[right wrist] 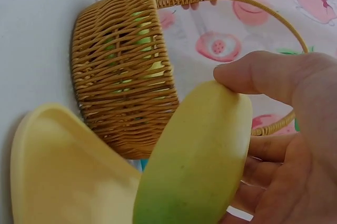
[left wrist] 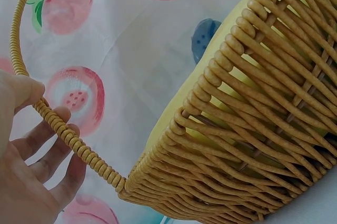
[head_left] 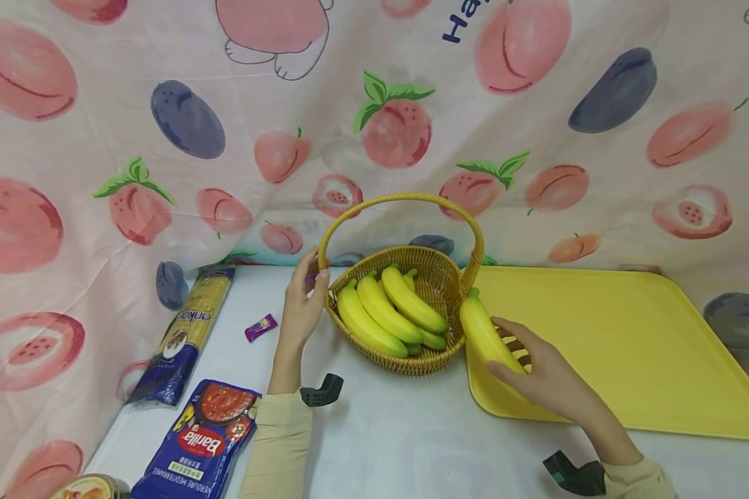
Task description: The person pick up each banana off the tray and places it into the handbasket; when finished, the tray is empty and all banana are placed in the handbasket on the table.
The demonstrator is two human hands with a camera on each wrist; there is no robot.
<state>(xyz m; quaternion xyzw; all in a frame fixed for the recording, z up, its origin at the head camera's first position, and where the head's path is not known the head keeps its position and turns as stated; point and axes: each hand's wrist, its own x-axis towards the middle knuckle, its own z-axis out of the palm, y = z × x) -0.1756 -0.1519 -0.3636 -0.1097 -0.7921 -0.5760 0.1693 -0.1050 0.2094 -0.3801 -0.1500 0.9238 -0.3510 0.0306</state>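
Note:
A wicker basket (head_left: pixel 381 362) with a tall arched handle (head_left: pixel 406 198) stands mid-table, with several yellow bananas (head_left: pixel 383 312) inside. My left hand (head_left: pixel 302 305) holds the handle near its left base; in the left wrist view the thumb is on one side of the handle (left wrist: pixel 87 154) and the fingers curl on the other. At the basket's right side, my right hand (head_left: pixel 546 367) grips a single banana (head_left: pixel 485 334) between thumb and fingers. That banana is tilted, stem up, above the tray's left edge. The right wrist view has the banana (right wrist: pixel 197 150) large, its green-tinged end lowest.
A yellow tray (head_left: pixel 612 346) lies to the right of the basket. On the left are a pasta packet (head_left: pixel 190 333), a blue Barilla sauce pouch (head_left: pixel 202 436), a small purple wrapper (head_left: pixel 261 328) and a jar lid (head_left: pixel 87 488). A fruit-print cloth (head_left: pixel 374 138) hangs behind.

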